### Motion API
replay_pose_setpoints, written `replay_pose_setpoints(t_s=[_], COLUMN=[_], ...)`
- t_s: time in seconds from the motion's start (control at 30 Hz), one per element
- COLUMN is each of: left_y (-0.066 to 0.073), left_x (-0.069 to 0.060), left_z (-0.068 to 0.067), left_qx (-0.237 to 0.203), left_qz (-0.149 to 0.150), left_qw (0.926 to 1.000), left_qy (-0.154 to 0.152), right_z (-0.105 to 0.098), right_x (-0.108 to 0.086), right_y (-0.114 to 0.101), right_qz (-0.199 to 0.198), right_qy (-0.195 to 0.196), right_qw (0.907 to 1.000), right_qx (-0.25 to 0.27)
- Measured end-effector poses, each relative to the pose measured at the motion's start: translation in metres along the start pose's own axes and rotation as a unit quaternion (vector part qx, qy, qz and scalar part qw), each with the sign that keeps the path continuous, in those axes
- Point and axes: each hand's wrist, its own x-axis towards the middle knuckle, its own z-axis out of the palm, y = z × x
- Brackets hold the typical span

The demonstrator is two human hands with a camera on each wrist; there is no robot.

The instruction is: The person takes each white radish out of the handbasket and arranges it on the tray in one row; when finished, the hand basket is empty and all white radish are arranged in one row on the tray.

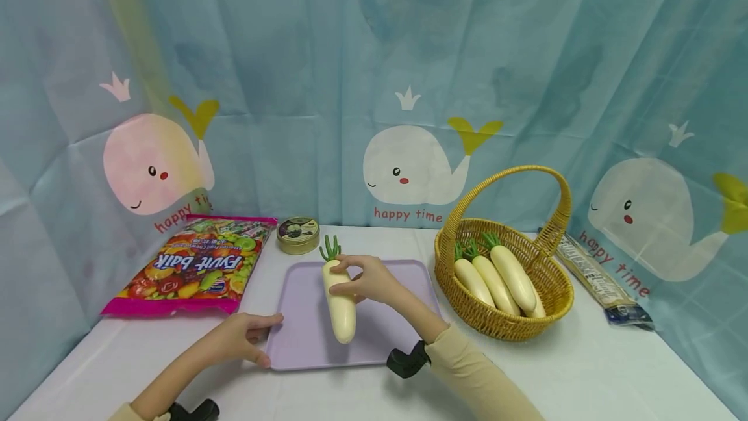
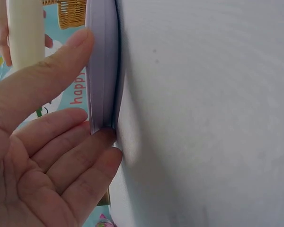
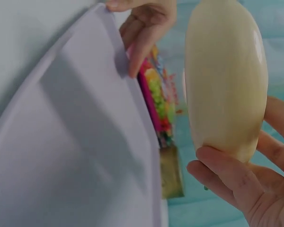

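Observation:
My right hand (image 1: 369,279) pinches a white radish (image 1: 340,307) between thumb and fingers, above a light purple tray (image 1: 304,346). Its short green leaves point away from me and its rounded end toward me. In the right wrist view the radish (image 3: 226,80) looks smooth and glossy. At the tray's left side, my left hand (image 1: 241,338) touches the rim with thumb and fingers spread apart. Seen from the left wrist, the thumb (image 2: 71,56) and fingertips rest against the tray's edge (image 2: 102,66). More white radishes (image 1: 497,281) lie in a woven basket (image 1: 508,327) to the right.
A bright fruit candy bag (image 1: 199,265) lies at the left, and a round tin (image 1: 298,234) stands behind the tray. Right of the basket is a long, narrow package (image 1: 604,281). A blue curtain (image 1: 327,83) with whale prints hangs behind the white table (image 1: 584,375).

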Motion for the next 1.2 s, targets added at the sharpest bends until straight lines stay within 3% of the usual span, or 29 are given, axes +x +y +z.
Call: replay_pose_setpoints(t_s=[0.4,0.57,0.73,1.03,1.2], left_y=[-0.003,-0.003,-0.002,-0.003,-0.003], left_x=[0.001,0.0,0.0,0.003,0.001], left_z=[0.0,0.0,0.001,0.0,0.0], left_qx=[-0.027,-0.018,-0.012,-0.008,-0.003], left_qz=[0.025,0.02,0.013,0.022,0.015], left_qw=[0.9993,0.9996,0.9998,0.9997,0.9999], left_qy=[-0.012,-0.009,-0.004,-0.01,-0.007], right_z=[0.039,0.051,0.059,0.07,0.074], right_x=[0.022,0.027,0.032,0.035,0.033], right_y=[0.006,0.009,0.011,0.011,0.008], right_qz=[0.005,0.011,0.006,0.008,-0.004], right_qy=[-0.001,0.001,0.003,0.021,0.025], right_qw=[0.9981,0.9964,0.994,0.9939,0.9887], right_qx=[-0.061,-0.084,-0.109,-0.108,-0.148])
